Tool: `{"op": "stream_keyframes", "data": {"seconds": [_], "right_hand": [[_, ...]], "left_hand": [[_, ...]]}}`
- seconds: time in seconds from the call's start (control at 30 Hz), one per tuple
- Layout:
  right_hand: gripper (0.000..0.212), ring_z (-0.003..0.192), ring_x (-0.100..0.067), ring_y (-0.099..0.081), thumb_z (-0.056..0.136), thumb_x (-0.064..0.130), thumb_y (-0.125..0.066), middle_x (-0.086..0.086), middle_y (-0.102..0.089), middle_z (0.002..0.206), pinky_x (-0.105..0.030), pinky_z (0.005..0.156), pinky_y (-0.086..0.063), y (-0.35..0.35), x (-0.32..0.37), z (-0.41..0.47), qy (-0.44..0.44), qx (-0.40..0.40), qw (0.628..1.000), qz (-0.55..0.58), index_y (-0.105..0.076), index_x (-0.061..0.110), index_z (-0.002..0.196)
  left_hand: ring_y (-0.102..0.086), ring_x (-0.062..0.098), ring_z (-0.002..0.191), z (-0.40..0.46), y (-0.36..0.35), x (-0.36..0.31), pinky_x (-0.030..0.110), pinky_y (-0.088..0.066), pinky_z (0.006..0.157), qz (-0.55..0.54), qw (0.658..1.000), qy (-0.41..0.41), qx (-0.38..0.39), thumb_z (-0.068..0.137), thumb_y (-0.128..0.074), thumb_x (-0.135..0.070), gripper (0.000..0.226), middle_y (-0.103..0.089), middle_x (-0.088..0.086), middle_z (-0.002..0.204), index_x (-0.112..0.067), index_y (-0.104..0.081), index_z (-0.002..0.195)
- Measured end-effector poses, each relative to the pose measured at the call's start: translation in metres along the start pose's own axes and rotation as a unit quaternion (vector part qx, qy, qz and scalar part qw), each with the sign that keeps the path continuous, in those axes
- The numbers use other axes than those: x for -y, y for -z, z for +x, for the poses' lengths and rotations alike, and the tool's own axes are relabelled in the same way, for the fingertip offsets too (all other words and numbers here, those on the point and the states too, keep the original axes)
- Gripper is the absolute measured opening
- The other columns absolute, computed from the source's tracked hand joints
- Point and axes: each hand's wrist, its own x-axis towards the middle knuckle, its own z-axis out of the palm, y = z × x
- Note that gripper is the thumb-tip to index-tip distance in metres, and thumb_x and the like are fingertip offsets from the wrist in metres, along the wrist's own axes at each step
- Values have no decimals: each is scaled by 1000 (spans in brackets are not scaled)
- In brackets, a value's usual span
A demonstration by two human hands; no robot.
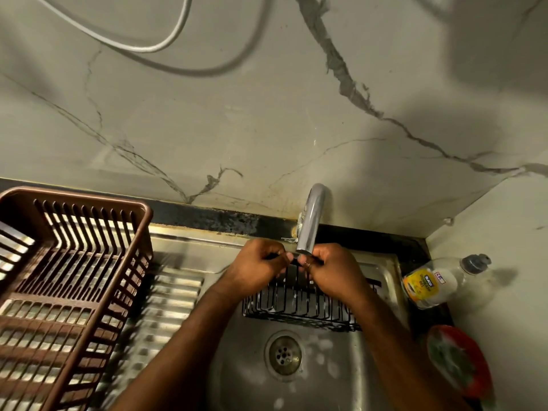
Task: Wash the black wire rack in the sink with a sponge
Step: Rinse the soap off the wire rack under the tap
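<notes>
The black wire rack (299,307) hangs inside the steel sink (243,366), just below the chrome tap (310,221), with soap foam on its wires. My left hand (256,268) and my right hand (332,271) both grip the rack's top bar, close together under the tap's spout. No water stream is visible. A green sponge (450,360) lies on a red dish (477,378) at the right of the sink, away from both hands.
A brown plastic dish basket (68,292) stands on the ribbed drainboard (166,315) at the left. A dish soap bottle (436,280) lies on its side at the sink's right rear corner. The drain (284,355) sits below the rack. A marble wall rises behind.
</notes>
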Motion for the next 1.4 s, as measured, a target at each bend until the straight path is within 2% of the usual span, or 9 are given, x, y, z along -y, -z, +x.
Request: {"op": "stream_keyframes", "data": {"seconds": [0.17, 0.33, 0.47, 0.63, 0.8, 0.93, 1.13, 1.3, 1.4], "right_hand": [[18, 70, -6, -65, 97, 32, -62, 11, -67, 74, -28, 67, -55, 1, 9, -1, 14, -8, 999, -37, -72, 24, 83], [26, 60, -2, -66, 95, 37, -64, 8, -71, 65, -29, 66, -56, 13, -5, 0, 6, 10, 999, -35, -72, 26, 73], [28, 60, -3, -66, 96, 40, -61, 7, -71, 65, -25, 65, -52, 25, -23, -3, -14, 19, 998, -63, -71, 25, 75], [37, 63, -12, -61, 97, 47, -56, 2, -66, 69, -31, 68, -56, 7, -4, 1, 19, 13, 988, -153, -65, 18, 75], [45, 83, -15, -65, 95, 59, -48, 0, -72, 96, -21, 62, -38, -28, 17, 5, 39, -60, 978, -195, -72, 22, 102], [40, 80, -13, -67, 96, 55, -51, 2, -70, 87, -26, 71, -54, -14, 9, 4, 38, -7, 986, -163, -70, 20, 91], [27, 71, -4, -63, 98, 41, -57, 10, -68, 74, -28, 73, -54, 11, -11, -5, 11, 41, 992, -122, -69, 28, 79], [31, 65, -7, -63, 98, 40, -58, 5, -68, 67, -31, 69, -55, 28, -23, -5, 3, 25, 991, -134, -69, 25, 74], [31, 62, -8, -63, 97, 37, -60, 4, -68, 64, -27, 64, -52, 29, -19, -3, 16, 23, 987, -156, -70, 21, 73]], "left_hand": [[-44, 20, 52, 0, 0, 6, 27, -37, 52, -108, 993, -1, -40, 98, -61, -21, 37, -50, 5, 56, -11, -60, 63], [-48, 11, 43, -6, 8, 20, 19, -42, 46, -258, 960, 39, -99, 97, -56, 0, 33, -47, 0, 49, 1, -53, 65], [-33, 5, 37, -12, 19, 35, 15, -29, 40, -258, 954, 53, -142, 95, -57, 0, 38, -39, -3, 44, -1, -49, 58], [-36, 17, 48, -10, 11, 35, 26, -30, 49, -270, 949, 46, -157, 86, -63, -18, 35, -38, 9, 52, -8, -51, 55], [-37, 17, 50, -8, -3, 26, 26, -33, 50, -261, 954, 30, -144, 86, -61, -21, 36, -39, 7, 51, -9, -50, 54], [-36, 20, 53, -12, 7, 36, 29, -33, 53, -260, 954, 34, -144, 87, -62, -21, 36, -39, 8, 54, -4, -52, 57], [-35, 9, 43, -13, 20, 41, 21, -31, 46, -258, 953, 40, -155, 95, -56, 0, 39, -39, -2, 47, -1, -48, 57], [-36, 8, 44, -10, 35, 45, 21, -33, 50, -271, 949, 31, -159, 98, -51, 4, 57, -40, -6, 47, -20, -52, 46], [-37, 14, 49, -8, 39, 51, 27, -34, 55, -250, 958, 16, -142, 100, -52, -3, 48, -41, 1, 51, -13, -52, 53]]}}
